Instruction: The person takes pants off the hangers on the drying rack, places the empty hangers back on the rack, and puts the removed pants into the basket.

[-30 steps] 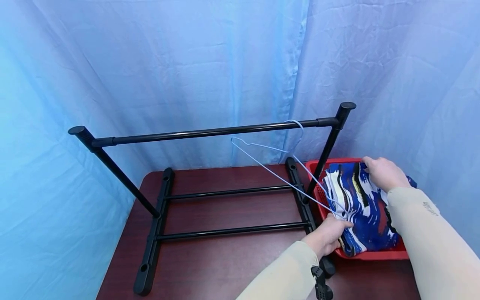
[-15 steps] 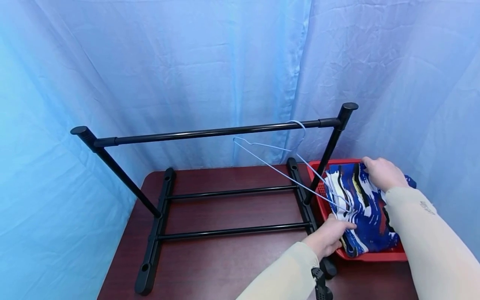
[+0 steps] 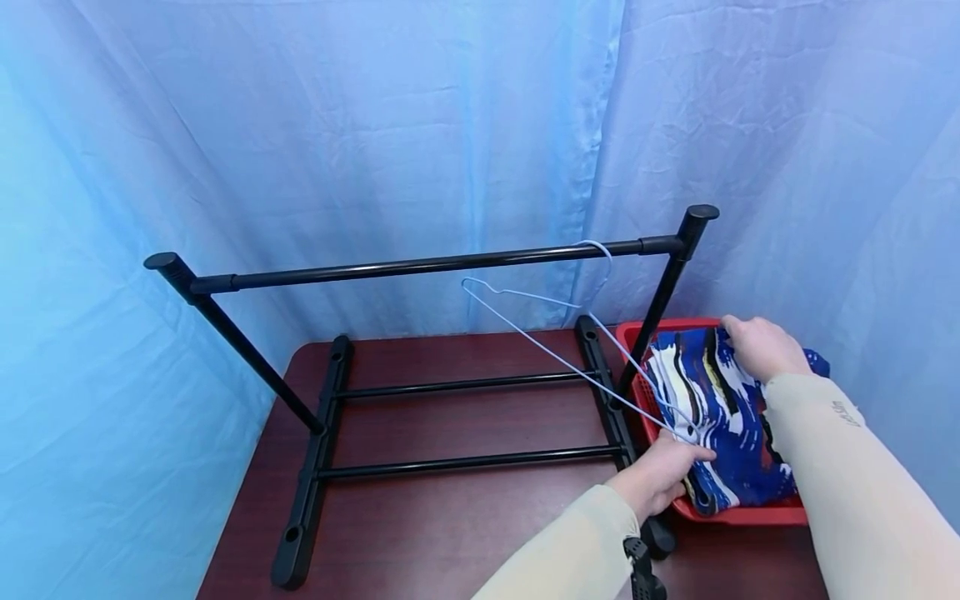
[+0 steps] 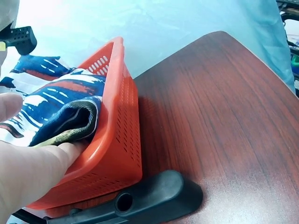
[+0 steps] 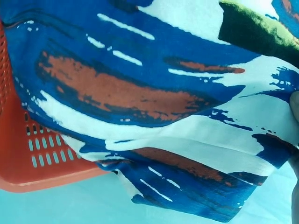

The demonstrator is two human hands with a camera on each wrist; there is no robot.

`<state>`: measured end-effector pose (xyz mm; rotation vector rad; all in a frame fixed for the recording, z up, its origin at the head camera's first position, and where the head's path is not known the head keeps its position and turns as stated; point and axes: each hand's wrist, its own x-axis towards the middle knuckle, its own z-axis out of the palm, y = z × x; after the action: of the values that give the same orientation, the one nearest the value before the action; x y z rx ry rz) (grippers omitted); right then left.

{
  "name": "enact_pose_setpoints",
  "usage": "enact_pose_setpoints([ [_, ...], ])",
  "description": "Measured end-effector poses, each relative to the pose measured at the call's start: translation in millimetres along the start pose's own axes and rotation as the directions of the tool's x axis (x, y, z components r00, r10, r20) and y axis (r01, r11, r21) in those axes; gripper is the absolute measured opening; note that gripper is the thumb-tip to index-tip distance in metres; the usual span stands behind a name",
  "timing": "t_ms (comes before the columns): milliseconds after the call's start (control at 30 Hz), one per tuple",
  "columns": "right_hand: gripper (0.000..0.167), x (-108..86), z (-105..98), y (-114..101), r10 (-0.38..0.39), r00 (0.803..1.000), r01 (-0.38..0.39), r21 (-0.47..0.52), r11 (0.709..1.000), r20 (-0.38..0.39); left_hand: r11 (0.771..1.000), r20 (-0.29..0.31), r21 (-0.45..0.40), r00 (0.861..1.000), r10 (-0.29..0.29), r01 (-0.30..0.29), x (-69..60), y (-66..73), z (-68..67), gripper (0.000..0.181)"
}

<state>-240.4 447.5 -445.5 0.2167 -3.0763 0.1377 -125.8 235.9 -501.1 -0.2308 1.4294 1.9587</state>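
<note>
A folded cloth (image 3: pixel 738 425) patterned in blue, white, black and rust lies in a red perforated basket (image 3: pixel 757 513). My left hand (image 3: pixel 662 471) grips its near left edge, thumb above and fingers tucked beneath the fold, as the left wrist view also shows. At the far edge my right hand (image 3: pixel 767 346) pinches the cloth; only bits of its fingers show in the right wrist view, where part of the cloth (image 5: pixel 121 88) hangs past the basket rim. A thin pale hanger (image 3: pixel 540 343) hooks over the rack's rail, its lower right end crossing the cloth by my left thumb.
The black rack (image 3: pixel 420 268) stands on a dark red wooden table (image 3: pixel 465 521), its right post beside the basket. One rack foot (image 4: pixel 154 198) lies against the basket's outside. Pale blue curtains (image 3: pixel 390 150) close off the back and sides.
The hanger swings slightly, its lower end shifting about near my left thumb. My right hand has moved a little left with the cloth. Both hands keep their hold.
</note>
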Motion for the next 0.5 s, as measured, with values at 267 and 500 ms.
enact_pose_setpoints([
  [267, 0.016, 0.0, 9.0, -2.7, 0.047, 0.999, -0.047, 0.017, 0.999, -0.013, 1.000, 0.003, 0.004, 1.000, 0.019, -0.019, -4.5, -1.3, 0.6, 0.054],
  [500, 0.032, -3.1, 3.9, -5.6, 0.144, 0.986, -0.152, 0.095, 0.984, 0.087, 0.968, -0.103, 0.246, 0.991, 0.080, -0.053, -19.2, 9.3, 4.4, 0.083],
])
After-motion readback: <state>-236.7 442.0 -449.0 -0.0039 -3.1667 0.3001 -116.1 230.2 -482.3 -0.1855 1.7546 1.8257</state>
